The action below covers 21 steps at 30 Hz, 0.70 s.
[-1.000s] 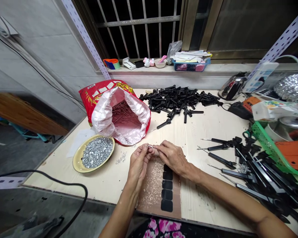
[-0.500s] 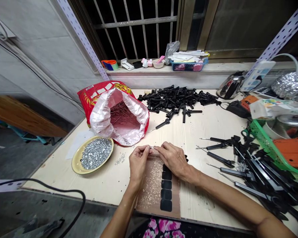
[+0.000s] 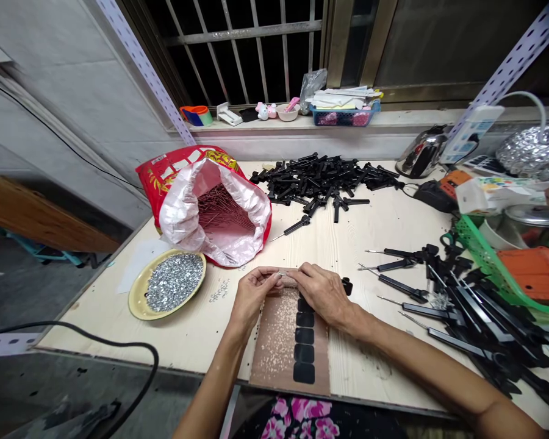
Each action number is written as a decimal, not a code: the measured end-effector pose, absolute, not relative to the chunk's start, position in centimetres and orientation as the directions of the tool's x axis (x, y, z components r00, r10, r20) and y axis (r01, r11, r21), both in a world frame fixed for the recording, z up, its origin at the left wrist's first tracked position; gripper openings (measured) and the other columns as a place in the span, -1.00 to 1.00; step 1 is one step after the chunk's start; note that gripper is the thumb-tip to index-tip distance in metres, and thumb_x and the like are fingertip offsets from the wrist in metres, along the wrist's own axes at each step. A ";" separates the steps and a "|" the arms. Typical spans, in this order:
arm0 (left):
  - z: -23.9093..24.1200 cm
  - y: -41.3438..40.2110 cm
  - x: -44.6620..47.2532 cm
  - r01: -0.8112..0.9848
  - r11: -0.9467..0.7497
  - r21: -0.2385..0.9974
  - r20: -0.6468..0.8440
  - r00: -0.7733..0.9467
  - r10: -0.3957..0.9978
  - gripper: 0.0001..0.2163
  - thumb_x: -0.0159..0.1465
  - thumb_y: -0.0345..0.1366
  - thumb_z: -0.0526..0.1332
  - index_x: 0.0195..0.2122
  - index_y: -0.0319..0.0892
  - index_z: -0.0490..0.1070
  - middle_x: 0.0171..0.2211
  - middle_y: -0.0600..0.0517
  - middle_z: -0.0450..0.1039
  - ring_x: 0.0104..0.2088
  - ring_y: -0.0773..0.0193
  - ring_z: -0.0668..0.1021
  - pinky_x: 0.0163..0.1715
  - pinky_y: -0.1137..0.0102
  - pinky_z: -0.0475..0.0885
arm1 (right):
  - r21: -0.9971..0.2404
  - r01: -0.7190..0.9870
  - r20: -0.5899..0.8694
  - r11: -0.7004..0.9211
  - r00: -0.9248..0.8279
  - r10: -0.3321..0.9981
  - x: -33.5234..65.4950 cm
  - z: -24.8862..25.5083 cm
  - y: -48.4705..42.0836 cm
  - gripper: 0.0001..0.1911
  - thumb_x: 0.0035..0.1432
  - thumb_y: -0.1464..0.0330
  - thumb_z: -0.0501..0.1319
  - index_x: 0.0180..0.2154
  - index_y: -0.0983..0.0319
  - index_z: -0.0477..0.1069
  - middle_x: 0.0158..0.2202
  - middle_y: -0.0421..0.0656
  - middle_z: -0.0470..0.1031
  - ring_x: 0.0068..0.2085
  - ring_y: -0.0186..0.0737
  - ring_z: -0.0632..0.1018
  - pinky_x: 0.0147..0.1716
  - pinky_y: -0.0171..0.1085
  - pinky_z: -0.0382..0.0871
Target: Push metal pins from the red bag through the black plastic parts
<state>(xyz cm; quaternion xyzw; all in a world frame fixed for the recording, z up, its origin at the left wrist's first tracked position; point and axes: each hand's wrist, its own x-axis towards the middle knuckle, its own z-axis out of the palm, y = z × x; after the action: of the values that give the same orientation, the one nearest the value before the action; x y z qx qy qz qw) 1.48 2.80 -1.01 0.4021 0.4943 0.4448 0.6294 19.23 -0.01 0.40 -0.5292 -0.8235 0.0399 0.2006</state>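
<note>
left hand (image 3: 251,297), right hand (image 3: 322,292) pinch thin pin (image 3: 281,275) over brown board (image 3: 274,347), front table edge; likely fitting step; next needs fine alignment.

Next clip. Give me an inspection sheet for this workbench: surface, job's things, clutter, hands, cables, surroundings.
Surface: pale wooden table, crowded along its right side.
Job's things: small metal piece held over a brown board with black pads; yellow plate of silver bits; red bag of thin rods; heap of black plastic parts.
Clutter: black-handled pieces spread at the right; green basket; kettle; loose silver bits.
Hands: left hand and right hand both have a pinch grip on the small metal piece.
Cables: black cable loops below the table's near left corner.
Surroundings: barred window; sill with small items; grey wall at the left.
</note>
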 end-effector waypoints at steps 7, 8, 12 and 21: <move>-1.2 2.6 1.9 -0.195 0.381 0.904 -0.360 0.134 0.923 -0.69 -0.06 -0.26 0.44 -0.30 -0.27 0.49 -0.52 0.01 0.54 -0.52 0.35 0.55 -0.43 0.48 0.45 | -0.282 0.853 0.347 0.439 -0.335 0.876 19.8 -0.4 -0.1 -0.79 0.31 0.39 0.03 -0.22 0.24 0.43 -0.34 -0.16 0.43 -0.30 -0.31 0.45 -0.36 -0.35 0.24; -1.2 2.6 2.0 -0.189 0.386 0.903 -0.366 0.135 0.921 -0.69 -0.07 -0.26 0.44 -0.31 -0.27 0.49 -0.51 0.00 0.55 -0.52 0.35 0.55 -0.44 0.48 0.45 | -0.278 0.853 0.362 0.442 -0.333 0.871 19.9 -0.6 -0.1 -0.79 0.31 0.38 0.03 -0.25 0.24 0.43 -0.34 -0.16 0.42 -0.30 -0.31 0.44 -0.38 -0.36 0.23; -1.3 2.6 2.3 -0.170 0.364 0.916 -0.344 0.133 0.929 -0.70 -0.07 -0.24 0.44 -0.33 -0.27 0.49 -0.51 0.01 0.54 -0.51 0.35 0.55 -0.45 0.48 0.44 | -0.241 0.865 0.402 0.440 -0.324 0.856 20.1 -1.1 -0.3 -0.78 0.32 0.39 0.02 -0.25 0.22 0.43 -0.36 -0.17 0.41 -0.35 -0.34 0.42 -0.42 -0.36 0.18; -1.6 2.6 2.3 -0.141 0.377 0.916 -0.353 0.165 0.921 -0.71 -0.05 -0.23 0.43 -0.35 -0.27 0.48 -0.54 0.03 0.52 -0.53 0.36 0.54 -0.46 0.47 0.45 | -0.224 0.857 0.406 0.463 -0.350 0.844 20.1 -1.7 -0.2 -0.80 0.32 0.38 0.03 -0.27 0.23 0.41 -0.37 -0.17 0.41 -0.31 -0.30 0.42 -0.36 -0.33 0.18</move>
<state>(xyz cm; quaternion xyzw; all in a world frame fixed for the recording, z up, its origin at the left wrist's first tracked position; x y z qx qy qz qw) 2.33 2.65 -1.60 0.3863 0.5049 0.4031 0.6583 20.13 -0.23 -1.65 -0.5178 -0.8216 -0.0139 0.2382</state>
